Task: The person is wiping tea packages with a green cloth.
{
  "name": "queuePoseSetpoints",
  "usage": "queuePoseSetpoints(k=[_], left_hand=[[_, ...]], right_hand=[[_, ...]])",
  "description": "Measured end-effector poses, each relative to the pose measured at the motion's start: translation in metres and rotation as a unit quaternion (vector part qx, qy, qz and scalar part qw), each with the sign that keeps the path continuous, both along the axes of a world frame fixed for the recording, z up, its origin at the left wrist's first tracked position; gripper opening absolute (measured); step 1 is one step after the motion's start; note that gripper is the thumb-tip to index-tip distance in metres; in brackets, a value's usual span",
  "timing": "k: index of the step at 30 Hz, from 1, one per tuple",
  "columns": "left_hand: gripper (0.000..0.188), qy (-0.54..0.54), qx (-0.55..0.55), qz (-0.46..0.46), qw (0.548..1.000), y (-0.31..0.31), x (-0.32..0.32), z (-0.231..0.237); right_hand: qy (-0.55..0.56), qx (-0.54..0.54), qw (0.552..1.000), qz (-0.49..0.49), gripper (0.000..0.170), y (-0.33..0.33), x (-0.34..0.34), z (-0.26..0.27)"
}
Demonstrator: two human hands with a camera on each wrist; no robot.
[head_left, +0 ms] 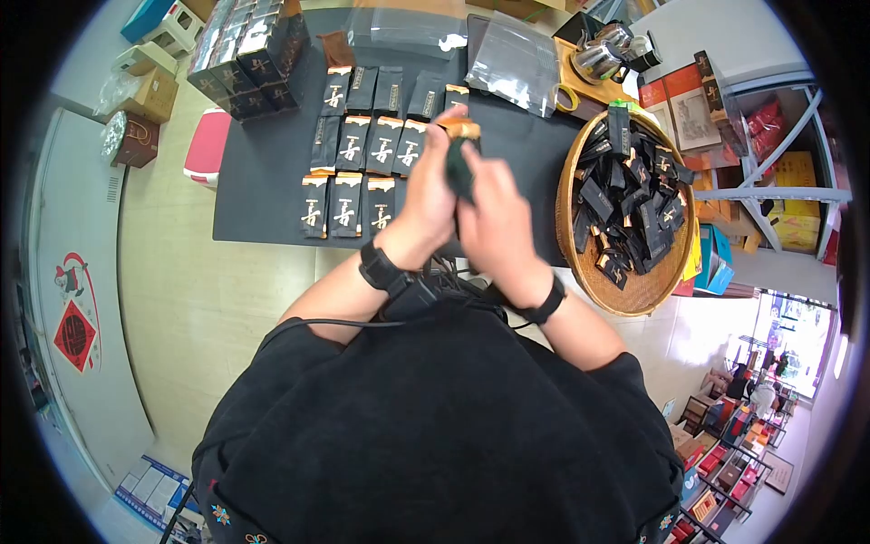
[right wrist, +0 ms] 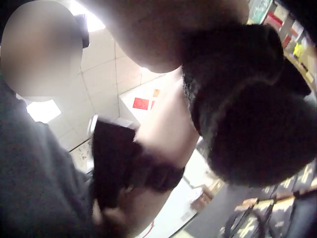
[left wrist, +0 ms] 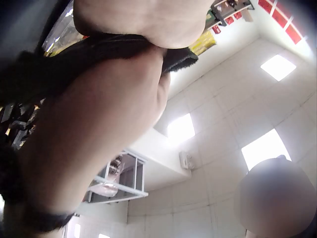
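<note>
In the head view my left hand (head_left: 426, 186) and right hand (head_left: 500, 222) are together over the near side of the dark table. Between them is a dark fuzzy cloth (head_left: 460, 170), with a blurred orange-tan part (head_left: 464, 130) at its far end. The right fingers press around the cloth from the right; the left hand supports it from the left, its fingers partly hidden. In the left wrist view, the cloth (left wrist: 181, 58) passes between the palms. The right wrist view shows a large dark fuzzy mass (right wrist: 257, 109) close to the lens. Black packets (head_left: 385, 136) lie just beyond.
Packets stand in rows on the dark table (head_left: 263, 181). A round woven basket (head_left: 666, 286) heaped with black packets is at the right. Stacked dark boxes (head_left: 245, 59) stand back left, clear plastic sleeves (head_left: 517, 63) and kettles (head_left: 603, 59) at the back. A cable (head_left: 362, 324) crosses my lap.
</note>
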State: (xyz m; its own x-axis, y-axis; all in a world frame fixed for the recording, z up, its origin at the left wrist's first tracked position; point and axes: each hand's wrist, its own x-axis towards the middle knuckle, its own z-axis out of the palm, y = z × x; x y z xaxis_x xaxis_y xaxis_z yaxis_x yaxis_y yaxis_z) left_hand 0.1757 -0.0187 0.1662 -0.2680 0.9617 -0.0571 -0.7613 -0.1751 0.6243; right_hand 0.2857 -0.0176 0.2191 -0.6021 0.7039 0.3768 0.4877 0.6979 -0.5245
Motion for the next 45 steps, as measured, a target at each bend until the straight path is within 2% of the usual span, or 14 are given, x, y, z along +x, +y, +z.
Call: queuePoseSetpoints(k=[4, 5, 9, 13, 17, 18, 21, 24, 27, 32, 34, 36, 40, 45], left_hand=[[0.059, -0.015, 0.019, -0.041, 0.999, -0.004, -0.001, 0.012], [0.059, 0.041, 0.015, -0.027, 0.999, -0.003, 0.007, 0.01], [0.059, 0.001, -0.006, -0.05, 0.999, -0.004, 0.025, 0.017], [0.063, 0.036, -0.013, -0.027, 0.999, 0.004, 0.002, 0.013], [0.062, 0.071, -0.03, -0.032, 0.997, 0.004, 0.034, 0.005], [0.063, 0.015, -0.014, -0.057, 0.998, -0.001, 0.037, 0.012], [0.068, 0.089, -0.02, -0.077, 0.993, -0.005, 0.021, 0.006], [0.049, 0.112, -0.11, -0.088, 0.984, -0.011, -0.013, -0.014], [0.046, 0.337, -0.172, 0.074, 0.923, -0.029, -0.047, -0.068], [0.064, 0.5, -0.319, 0.083, 0.801, -0.067, -0.085, -0.163], [0.063, 0.652, -0.312, 0.106, 0.683, -0.071, -0.079, -0.165], [0.06, 0.683, -0.333, 0.099, 0.643, -0.072, -0.08, -0.163], [0.038, 0.471, -0.423, 0.182, 0.753, -0.075, -0.059, -0.134], [0.045, 0.259, -0.428, 0.219, 0.838, -0.093, -0.069, -0.184]], right_hand=[[0.016, -0.012, 0.999, 0.039, 0.059, 0.003, 0.004, 0.001], [0.019, 0.017, 1.0, -0.004, 0.055, 0.014, 0.001, 0.004], [0.034, 0.022, 0.997, -0.061, 0.052, 0.042, 0.008, 0.003], [-0.008, -0.028, 0.999, 0.029, 0.058, 0.0, 0.021, -0.009], [0.023, 0.011, 0.998, -0.053, 0.047, 0.048, 0.023, -0.005], [0.039, 0.006, 0.997, -0.07, 0.035, 0.062, 0.025, -0.005], [0.08, -0.085, 0.992, -0.051, 0.026, 0.08, 0.045, -0.002], [0.106, -0.121, 0.984, -0.072, 0.023, 0.084, 0.081, -0.015], [0.155, -0.252, 0.947, -0.121, 0.027, 0.085, 0.119, -0.027], [0.167, -0.305, 0.923, -0.163, 0.032, 0.088, 0.169, -0.041], [0.162, -0.312, 0.92, -0.172, 0.033, 0.085, 0.18, -0.045], [0.142, -0.289, 0.928, -0.19, 0.033, 0.08, 0.189, -0.043], [0.161, -0.305, 0.912, -0.221, 0.032, 0.074, 0.21, -0.049], [0.188, -0.322, 0.891, -0.258, 0.028, 0.07, 0.227, -0.05]])
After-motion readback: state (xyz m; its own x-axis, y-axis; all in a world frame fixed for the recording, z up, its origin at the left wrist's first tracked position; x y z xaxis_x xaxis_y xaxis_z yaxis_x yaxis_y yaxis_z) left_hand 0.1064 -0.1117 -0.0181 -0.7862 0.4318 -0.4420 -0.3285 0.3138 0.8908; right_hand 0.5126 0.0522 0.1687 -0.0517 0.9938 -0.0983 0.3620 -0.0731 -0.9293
